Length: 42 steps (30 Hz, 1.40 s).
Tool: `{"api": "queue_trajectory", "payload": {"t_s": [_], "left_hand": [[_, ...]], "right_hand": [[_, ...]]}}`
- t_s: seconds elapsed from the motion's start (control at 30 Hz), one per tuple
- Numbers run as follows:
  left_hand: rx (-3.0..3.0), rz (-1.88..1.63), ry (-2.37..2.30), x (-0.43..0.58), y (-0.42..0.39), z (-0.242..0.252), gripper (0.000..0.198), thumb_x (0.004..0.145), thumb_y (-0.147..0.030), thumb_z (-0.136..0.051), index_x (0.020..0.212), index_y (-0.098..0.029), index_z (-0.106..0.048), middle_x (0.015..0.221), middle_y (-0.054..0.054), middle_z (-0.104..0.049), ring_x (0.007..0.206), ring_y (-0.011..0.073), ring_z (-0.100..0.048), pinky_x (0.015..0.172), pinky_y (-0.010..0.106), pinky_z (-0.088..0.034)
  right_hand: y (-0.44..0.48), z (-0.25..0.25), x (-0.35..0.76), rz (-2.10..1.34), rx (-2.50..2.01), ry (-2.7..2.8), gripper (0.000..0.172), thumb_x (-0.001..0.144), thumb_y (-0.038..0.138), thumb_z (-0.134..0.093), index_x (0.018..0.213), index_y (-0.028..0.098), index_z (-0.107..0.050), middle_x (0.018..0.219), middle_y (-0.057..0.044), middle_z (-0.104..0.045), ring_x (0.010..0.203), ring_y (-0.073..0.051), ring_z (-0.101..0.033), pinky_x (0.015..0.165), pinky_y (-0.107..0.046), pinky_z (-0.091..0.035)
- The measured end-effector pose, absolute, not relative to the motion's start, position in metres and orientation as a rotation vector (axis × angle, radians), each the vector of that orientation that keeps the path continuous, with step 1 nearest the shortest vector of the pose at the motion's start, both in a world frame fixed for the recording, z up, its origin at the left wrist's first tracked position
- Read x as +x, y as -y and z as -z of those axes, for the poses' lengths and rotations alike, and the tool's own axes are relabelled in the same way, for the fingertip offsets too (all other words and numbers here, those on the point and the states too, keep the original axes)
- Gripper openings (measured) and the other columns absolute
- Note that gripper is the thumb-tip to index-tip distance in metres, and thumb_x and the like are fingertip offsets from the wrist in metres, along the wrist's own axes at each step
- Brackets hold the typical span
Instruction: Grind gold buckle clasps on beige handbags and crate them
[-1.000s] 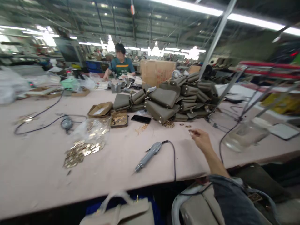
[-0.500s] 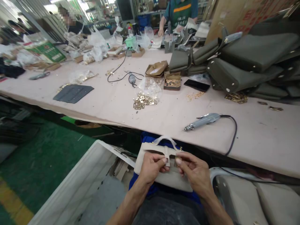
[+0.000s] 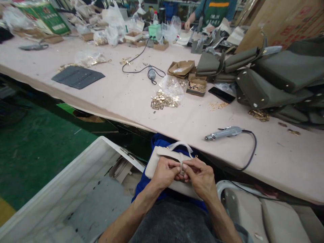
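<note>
A cream handbag (image 3: 153, 162) with a curved top handle (image 3: 180, 144) lies across my lap on blue cloth. My left hand (image 3: 163, 172) is closed in a pinch on the end of the bag's narrow front strap (image 3: 181, 158). Pressed against that strap end, a small metal plate (image 3: 182, 171) is pinched in my right hand (image 3: 201, 174). Both sets of fingertips meet there and partly cover the plate and the strap tip. On the table beyond, a grey electric screwdriver (image 3: 225, 133) lies with its cord trailing right.
Loose gold metal fittings (image 3: 163, 102) are heaped on the table (image 3: 121, 104), near a small box of hardware (image 3: 196, 88) and a phone (image 3: 221, 95). Dark bags (image 3: 280, 71) are piled at right. A white bin (image 3: 73, 179) stands left. A co-worker (image 3: 217, 13) is across the table.
My right hand has moved left, bringing the metal plate from beside the strap onto its end. My left hand keeps its pinch on the strap. The camera view has shifted.
</note>
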<state>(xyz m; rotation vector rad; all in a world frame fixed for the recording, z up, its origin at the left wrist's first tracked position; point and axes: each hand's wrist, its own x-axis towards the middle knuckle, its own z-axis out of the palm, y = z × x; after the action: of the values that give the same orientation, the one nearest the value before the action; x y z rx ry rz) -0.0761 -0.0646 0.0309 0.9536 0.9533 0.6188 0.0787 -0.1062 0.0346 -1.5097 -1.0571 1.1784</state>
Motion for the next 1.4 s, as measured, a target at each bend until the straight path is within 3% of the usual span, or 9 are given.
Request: {"api": "queue_trajectory", "payload": {"t_s": [0.3,0.5,0.63,0.77,0.93,1.1,1.27,1.4], "left_hand": [[0.864,-0.611,-0.868,-0.086,0.06,-0.028,0.019,0.078,-0.024,-0.07,0.082,-0.009,-0.081,0.071,0.012,-0.077,0.059,0.0159,-0.071,0.058,0.023,-0.054],[0.821,-0.671,-0.946,-0.08,0.063,-0.023,0.022,0.074,-0.029,-0.077,0.08,-0.007,-0.079,0.064,0.011,-0.075,0.052,0.0143,-0.067,0.052,0.021,-0.052],[0.781,-0.716,-1.11,-0.069,0.069,-0.02,0.023,0.07,-0.027,-0.076,0.08,-0.007,-0.078,0.053,0.008,-0.07,0.044,0.0144,-0.062,0.045,0.021,-0.047],[0.818,-0.748,-1.164,-0.066,0.072,-0.016,0.015,0.069,-0.023,-0.074,0.074,-0.009,-0.079,0.054,0.006,-0.068,0.045,0.0115,-0.057,0.045,0.02,-0.04],[0.833,-0.741,-1.184,-0.068,0.066,-0.015,0.007,0.06,-0.017,-0.076,0.059,-0.011,-0.074,0.049,0.002,-0.06,0.044,0.0069,-0.046,0.046,0.019,-0.032],[0.732,-0.702,-1.16,-0.066,0.061,-0.02,0.026,0.062,-0.033,-0.081,0.055,-0.012,-0.068,0.041,-0.001,-0.052,0.034,0.0053,-0.035,0.038,0.02,-0.019],[0.608,-0.774,-1.165,-0.057,0.062,-0.014,0.03,0.054,-0.033,-0.084,0.049,-0.012,-0.063,0.04,-0.002,-0.049,0.035,0.0048,-0.036,0.039,0.02,-0.023],[0.523,-0.723,-1.121,-0.057,0.061,-0.012,0.03,0.052,-0.03,-0.087,0.054,-0.01,-0.065,0.042,-0.001,-0.052,0.036,0.0056,-0.04,0.04,0.02,-0.028]], "right_hand": [[0.102,-0.028,0.077,-0.948,-1.65,1.278,0.025,0.086,0.045,-0.072,0.092,0.021,-0.079,0.086,-0.007,-0.071,0.069,-0.018,-0.063,0.062,-0.029,-0.053],[0.102,-0.025,0.073,-1.106,-1.712,1.094,0.037,0.083,0.051,-0.073,0.1,0.019,-0.077,0.083,-0.007,-0.073,0.059,-0.019,-0.065,0.053,-0.029,-0.054],[0.117,-0.022,0.068,-1.051,-1.75,1.069,0.045,0.085,0.049,-0.07,0.117,0.017,-0.073,0.1,-0.011,-0.075,0.079,-0.024,-0.072,0.069,-0.033,-0.061],[0.132,-0.017,0.063,-1.025,-1.727,1.031,0.051,0.085,0.046,-0.071,0.127,0.017,-0.066,0.104,-0.012,-0.074,0.085,-0.026,-0.073,0.077,-0.037,-0.062],[0.132,-0.014,0.06,-1.063,-1.614,0.927,0.048,0.084,0.047,-0.075,0.118,0.016,-0.063,0.089,-0.009,-0.073,0.078,-0.023,-0.071,0.072,-0.033,-0.06],[0.129,-0.016,0.062,-1.156,-1.553,0.864,0.048,0.078,0.048,-0.08,0.108,0.015,-0.06,0.08,-0.007,-0.071,0.071,-0.02,-0.068,0.066,-0.029,-0.057],[0.131,-0.012,0.064,-1.192,-1.582,0.771,0.052,0.073,0.051,-0.084,0.104,0.015,-0.062,0.08,-0.008,-0.071,0.065,-0.018,-0.066,0.057,-0.027,-0.053],[0.132,-0.01,0.066,-1.409,-1.478,0.713,0.046,0.076,0.055,-0.081,0.087,0.013,-0.067,0.064,-0.007,-0.067,0.052,-0.015,-0.059,0.051,-0.025,-0.049]]}}
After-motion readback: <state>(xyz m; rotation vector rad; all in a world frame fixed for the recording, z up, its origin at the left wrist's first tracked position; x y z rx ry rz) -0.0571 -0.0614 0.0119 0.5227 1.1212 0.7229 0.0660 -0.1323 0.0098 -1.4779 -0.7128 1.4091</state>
